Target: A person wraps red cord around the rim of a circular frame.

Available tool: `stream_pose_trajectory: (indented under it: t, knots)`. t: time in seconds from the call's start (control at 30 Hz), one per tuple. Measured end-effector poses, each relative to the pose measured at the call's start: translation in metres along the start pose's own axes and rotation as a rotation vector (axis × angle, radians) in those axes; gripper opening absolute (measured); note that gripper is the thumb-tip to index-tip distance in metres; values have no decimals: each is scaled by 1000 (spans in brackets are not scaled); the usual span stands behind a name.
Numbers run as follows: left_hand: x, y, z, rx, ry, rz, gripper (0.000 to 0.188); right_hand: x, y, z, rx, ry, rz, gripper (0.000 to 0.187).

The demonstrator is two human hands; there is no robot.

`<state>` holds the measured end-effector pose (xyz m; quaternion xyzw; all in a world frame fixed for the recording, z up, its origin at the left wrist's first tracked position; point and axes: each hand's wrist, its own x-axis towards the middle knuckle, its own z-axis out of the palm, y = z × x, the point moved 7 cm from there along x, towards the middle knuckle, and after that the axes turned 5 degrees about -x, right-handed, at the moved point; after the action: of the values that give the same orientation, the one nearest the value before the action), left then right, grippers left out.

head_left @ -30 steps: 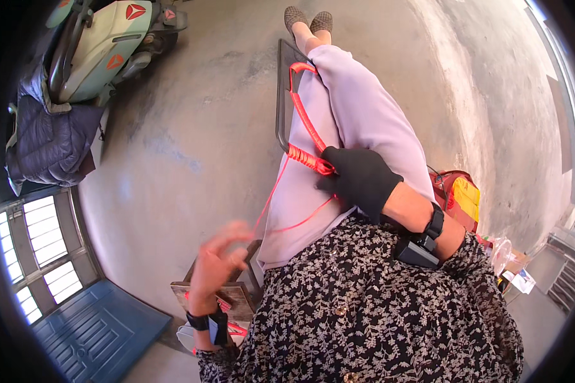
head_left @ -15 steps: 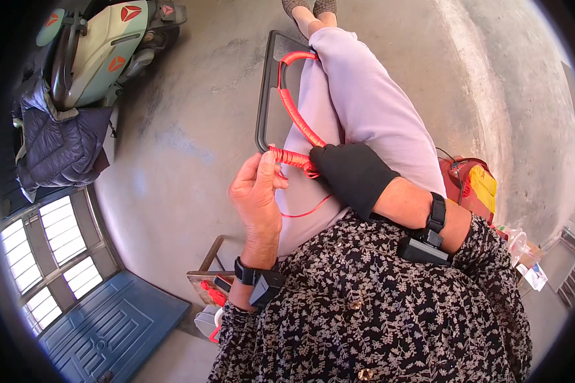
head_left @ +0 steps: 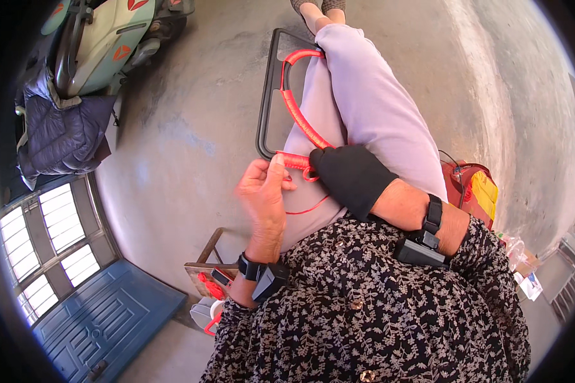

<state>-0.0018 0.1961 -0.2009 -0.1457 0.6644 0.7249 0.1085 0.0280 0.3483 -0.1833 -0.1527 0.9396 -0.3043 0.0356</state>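
A black tubular frame [head_left: 262,108] lies across my lap, with a curved bar [head_left: 300,119] on it mostly wrapped in shiny red cord. More red cord is coiled tightly round the frame's near side [head_left: 292,161]. My bare left hand [head_left: 266,191] pinches the cord at the left end of that coil, by the frame's corner. My right hand [head_left: 354,179], in a black glove, is closed round the frame at the coil's right end; its fingertips are mostly hidden. A small loop [head_left: 309,174] hangs beside the glove, and a loose strand [head_left: 310,209] curves over my thigh.
A small stool [head_left: 198,271] with red material and a dark object on it stands by my left elbow. A red and yellow bag [head_left: 469,191] sits right of my legs. A scooter [head_left: 112,48] with a dark quilted cover [head_left: 70,134] is far left, above a blue door [head_left: 108,325].
My left hand has shifted slightly right and down, still pinching at the coil's end. The gripping right hand has barely moved. The whole view has shifted a little.
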Motion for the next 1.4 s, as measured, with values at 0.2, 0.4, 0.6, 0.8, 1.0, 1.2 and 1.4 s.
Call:
stream_pose_trajectory:
  t: [0.2, 0.4, 0.6, 0.8, 1.0, 1.2, 1.4]
  knots:
    - [-1, -1, 4, -40, -2, 8, 17, 1, -2, -1, -68, 4, -6, 7]
    - [-4, 14, 11, 299, -76, 109, 27, 1, -3, -6, -30, 27, -6, 6]
    - [-9, 15, 19, 432, -176, 114, 27, -2, -2, -10, -9, 56, -11, 6]
    - [-7, 10, 21, 321, -228, 14, 28, -5, 4, -12, -16, 22, 23, 10]
    - [-20, 43, 27, -401, -720, -273, 25, -14, 23, -52, 257, 75, 283, 21]
    - [18, 55, 29, -475, -521, -132, 24, -4, 51, -84, 742, 445, 468, 20]
    - [32, 21, 43, -258, -416, -125, 27, 22, 42, -39, 842, 287, 410, 22]
